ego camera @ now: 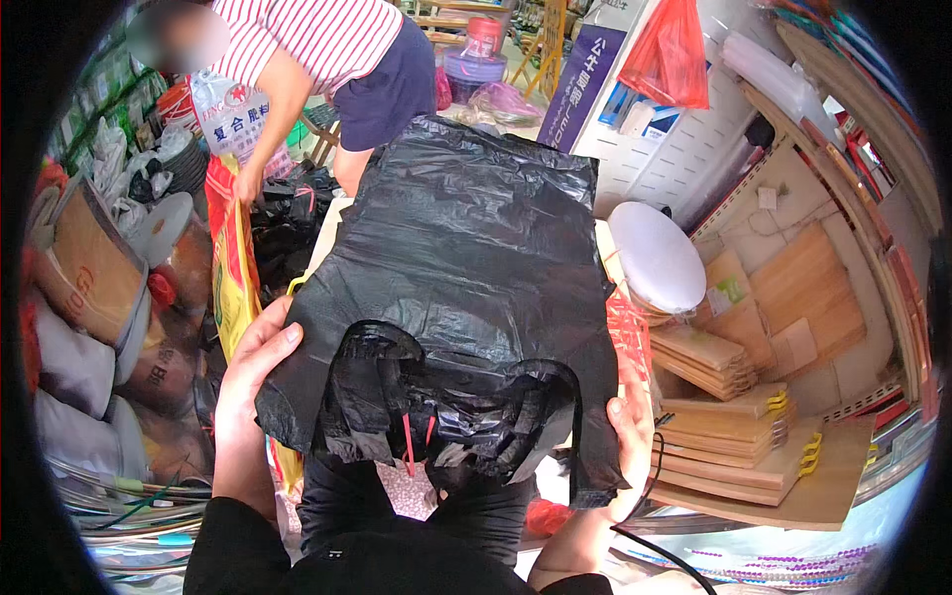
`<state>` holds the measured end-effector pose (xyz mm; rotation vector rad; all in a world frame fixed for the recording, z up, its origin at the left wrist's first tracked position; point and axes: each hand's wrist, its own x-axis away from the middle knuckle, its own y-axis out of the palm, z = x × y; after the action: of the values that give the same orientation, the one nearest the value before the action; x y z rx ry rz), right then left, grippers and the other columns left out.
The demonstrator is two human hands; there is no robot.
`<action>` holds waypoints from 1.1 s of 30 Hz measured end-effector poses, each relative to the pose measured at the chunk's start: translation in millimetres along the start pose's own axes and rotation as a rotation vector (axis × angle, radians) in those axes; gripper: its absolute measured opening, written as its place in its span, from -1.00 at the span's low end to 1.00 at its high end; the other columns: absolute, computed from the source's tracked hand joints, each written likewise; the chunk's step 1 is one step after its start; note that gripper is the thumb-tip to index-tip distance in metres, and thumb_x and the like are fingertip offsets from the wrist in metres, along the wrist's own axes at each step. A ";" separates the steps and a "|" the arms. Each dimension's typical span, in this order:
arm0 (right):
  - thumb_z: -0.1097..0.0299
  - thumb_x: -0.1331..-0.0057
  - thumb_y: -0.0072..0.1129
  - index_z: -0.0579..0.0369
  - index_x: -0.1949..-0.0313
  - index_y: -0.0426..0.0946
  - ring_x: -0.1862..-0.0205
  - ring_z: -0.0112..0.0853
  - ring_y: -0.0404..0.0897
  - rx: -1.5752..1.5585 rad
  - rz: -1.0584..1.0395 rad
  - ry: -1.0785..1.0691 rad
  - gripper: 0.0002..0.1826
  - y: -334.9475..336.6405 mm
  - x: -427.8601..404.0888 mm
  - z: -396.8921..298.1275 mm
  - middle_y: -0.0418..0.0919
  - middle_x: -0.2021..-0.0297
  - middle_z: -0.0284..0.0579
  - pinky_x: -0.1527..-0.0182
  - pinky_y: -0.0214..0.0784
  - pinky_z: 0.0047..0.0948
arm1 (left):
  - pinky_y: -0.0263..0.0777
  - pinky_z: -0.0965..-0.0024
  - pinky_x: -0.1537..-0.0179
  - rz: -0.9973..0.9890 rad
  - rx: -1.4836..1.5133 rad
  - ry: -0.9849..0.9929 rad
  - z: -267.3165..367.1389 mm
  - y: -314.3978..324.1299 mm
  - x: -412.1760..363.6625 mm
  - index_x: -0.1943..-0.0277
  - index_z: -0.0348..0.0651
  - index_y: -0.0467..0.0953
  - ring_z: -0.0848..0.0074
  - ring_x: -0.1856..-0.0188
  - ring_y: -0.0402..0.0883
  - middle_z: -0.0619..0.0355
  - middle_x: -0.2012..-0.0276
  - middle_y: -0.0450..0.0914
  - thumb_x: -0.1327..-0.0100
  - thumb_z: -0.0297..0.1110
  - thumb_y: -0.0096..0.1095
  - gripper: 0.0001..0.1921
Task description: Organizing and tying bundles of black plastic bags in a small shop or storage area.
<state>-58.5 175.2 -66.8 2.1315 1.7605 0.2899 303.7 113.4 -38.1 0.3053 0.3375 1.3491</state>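
A wide stack of black plastic carrier bags (461, 260) lies before me, its handle loops turned towards my body. My left hand (260, 357) grips the left edge of the stack, thumb on top, beside a bit of yellow strip. On the right edge, my right hand (631, 424) holds the bags with its thumb showing and its fingers mostly hidden. Red ties hang among the handles. Red netting or string (628, 323) lies just above my right hand. Whatever is under the stack is largely covered; pale edges show at both sides.
At the upper left a person (320, 52) bends over an open yellow and red sack (242, 275) holding black bags. Wooden chopping boards (714, 439) are piled on the right, below a round white object (657, 256). Coiled hoses (141, 520) lie lower left.
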 end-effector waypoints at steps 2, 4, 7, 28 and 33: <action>0.51 -0.07 0.19 0.16 -0.31 0.07 -0.23 -0.32 0.26 0.089 0.102 -0.194 -0.21 2.9 -0.1 6.0 0.30 -0.19 -0.08 -0.27 -0.01 -0.38 | 0.28 0.47 -0.07 0.053 0.022 0.009 9.5 11.4 1.6 -0.13 -0.40 0.31 0.47 0.00 0.50 0.03 0.02 0.50 -0.20 -0.28 0.15 -0.50; 0.54 -0.04 0.15 0.15 -0.27 0.14 -0.21 -0.31 0.28 0.053 0.116 -0.137 -0.25 5.2 -0.7 4.1 0.32 -0.17 -0.06 -0.27 0.00 -0.38 | 0.21 0.45 -0.14 0.223 0.020 0.050 20.5 39.6 2.5 -0.16 -0.40 0.30 0.43 -0.08 0.45 0.02 -0.02 0.49 -0.23 -0.28 0.09 -0.51; 0.54 -0.05 0.12 0.21 -0.11 0.30 -0.11 -0.35 0.38 0.009 0.103 -0.111 -0.44 5.7 -3.5 1.2 0.40 -0.05 -0.05 -0.22 0.10 -0.42 | 0.45 0.18 -0.01 -0.137 0.210 -0.090 28.9 21.8 -30.9 -0.18 -0.34 0.28 0.32 -0.07 0.47 0.00 -0.04 0.46 -0.32 0.12 -0.12 -0.36; 0.40 -0.32 -0.10 0.32 -0.18 0.22 0.13 -0.34 0.57 -0.154 -0.392 0.287 -0.54 40.6 -93.4 -37.8 0.49 0.05 0.03 0.23 0.50 -0.38 | 0.43 0.29 0.19 -0.520 -1.351 0.546 34.1 15.7 -69.4 0.09 -0.19 0.50 0.24 0.21 0.56 0.08 0.13 0.53 0.01 -0.46 0.19 -0.65; 0.62 -0.25 -0.19 0.25 0.01 0.47 0.23 -0.47 0.56 0.507 -0.247 -0.015 -0.66 31.7 -85.0 -45.0 0.54 0.10 -0.09 0.29 0.44 -0.54 | 0.40 0.32 0.12 -0.370 -1.520 0.474 43.4 32.2 -57.1 0.09 -0.14 0.54 0.22 0.13 0.52 0.06 0.12 0.46 0.11 -0.53 0.24 -0.60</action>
<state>-64.2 93.7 -7.1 2.1794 2.2434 -0.2656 282.0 62.8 18.1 -1.2873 -0.2924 0.9715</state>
